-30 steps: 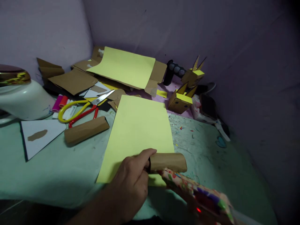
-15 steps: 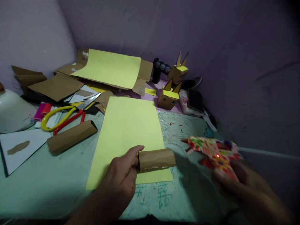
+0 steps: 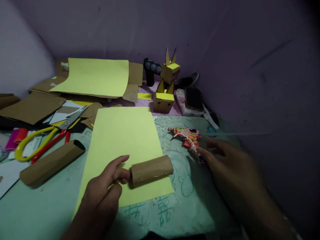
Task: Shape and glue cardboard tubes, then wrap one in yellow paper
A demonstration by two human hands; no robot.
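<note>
A cardboard tube [image 3: 152,170] lies across the lower right part of a yellow sheet [image 3: 125,136]. My left hand [image 3: 106,186] is at the tube's left end; one finger reaches its opening, and the index finger is stretched out above the sheet. On the table to the right rests a glue gun [image 3: 191,140] with a flowered covering, its nozzle pointing left. My right hand [image 3: 230,163] is beside its handle, fingers apart and slightly blurred, the thumb close to or touching the handle.
A second cardboard tube [image 3: 52,163] and large scissors [image 3: 57,131] lie at the left. Behind are stacked cardboard [image 3: 32,106], another yellow sheet [image 3: 95,76], two eared cardboard boxes and a phone [image 3: 193,98].
The glue gun was in my right hand and is now down on the table, with the hand loosened from it. My left fingers have spread a little. The view has shifted right.
</note>
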